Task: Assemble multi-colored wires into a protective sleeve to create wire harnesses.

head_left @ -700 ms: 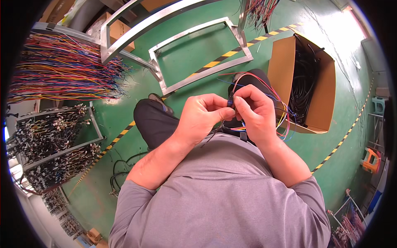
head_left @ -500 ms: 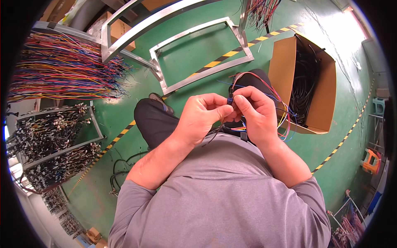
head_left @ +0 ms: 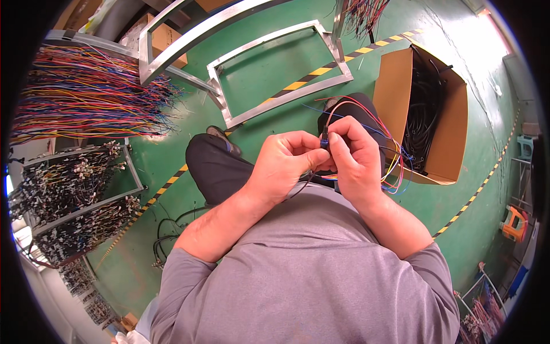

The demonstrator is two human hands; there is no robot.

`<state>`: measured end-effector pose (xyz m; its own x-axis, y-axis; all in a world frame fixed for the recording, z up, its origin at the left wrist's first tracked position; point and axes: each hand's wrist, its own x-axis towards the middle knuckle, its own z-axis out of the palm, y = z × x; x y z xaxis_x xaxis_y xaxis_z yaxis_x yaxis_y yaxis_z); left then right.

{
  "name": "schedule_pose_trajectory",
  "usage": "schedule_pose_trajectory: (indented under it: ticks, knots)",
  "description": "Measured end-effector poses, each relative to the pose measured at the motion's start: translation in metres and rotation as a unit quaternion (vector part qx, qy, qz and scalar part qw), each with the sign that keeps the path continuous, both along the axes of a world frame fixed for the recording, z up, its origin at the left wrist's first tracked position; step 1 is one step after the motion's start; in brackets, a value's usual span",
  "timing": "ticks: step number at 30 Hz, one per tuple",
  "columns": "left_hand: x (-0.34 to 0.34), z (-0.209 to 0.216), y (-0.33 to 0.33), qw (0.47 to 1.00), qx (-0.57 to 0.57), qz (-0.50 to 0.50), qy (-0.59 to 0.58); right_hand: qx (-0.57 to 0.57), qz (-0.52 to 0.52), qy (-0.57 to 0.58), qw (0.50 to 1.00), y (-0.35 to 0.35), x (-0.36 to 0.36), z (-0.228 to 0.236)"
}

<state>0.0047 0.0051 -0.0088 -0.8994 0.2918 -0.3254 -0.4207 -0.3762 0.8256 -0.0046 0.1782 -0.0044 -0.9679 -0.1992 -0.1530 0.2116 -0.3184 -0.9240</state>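
Note:
Above my lap, my left hand [head_left: 286, 160] and my right hand [head_left: 356, 155] meet fingertip to fingertip. Between them, both pinch a small dark blue and black cable connector [head_left: 325, 141]. A dark cable [head_left: 300, 189] hangs below the fingers toward my shirt. Loose thin wires [head_left: 395, 150] in red, blue, yellow and white loop out past my right hand. Part of the connector is hidden behind my thumbs and fingers, so its exact shape cannot be made out.
An open cardboard box [head_left: 447, 132] of black cables stands right of my knee. Ahead is a metal frame [head_left: 281, 103]. Racks hold bundled coloured wires [head_left: 97, 92] and connector-ended cables [head_left: 80, 178] at left. Black cables [head_left: 163, 235] lie on the green floor. An orange stool [head_left: 514, 223] stands far right.
The connector has tipped more upright and sits slightly further right between my fingertips. Both hands have shifted only a little. A pale fabric-like shape has come into view at the lower left.

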Motion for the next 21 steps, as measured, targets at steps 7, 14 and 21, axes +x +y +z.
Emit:
schedule_pose_trajectory:
  ticks: [7,14,21]
  knots:
    - [0.000,0.001,-0.001,0.999,0.042,0.021,-0.016,-0.009,0.025,0.005,1.000,0.005,-0.002,0.002]
    - [0.000,0.006,-0.001,0.997,0.049,0.043,-0.038,-0.045,0.041,-0.019,0.998,0.008,0.000,0.000]
    - [0.001,0.014,-0.005,0.998,0.027,0.043,-0.041,-0.070,0.061,-0.019,0.995,0.011,-0.001,0.000]
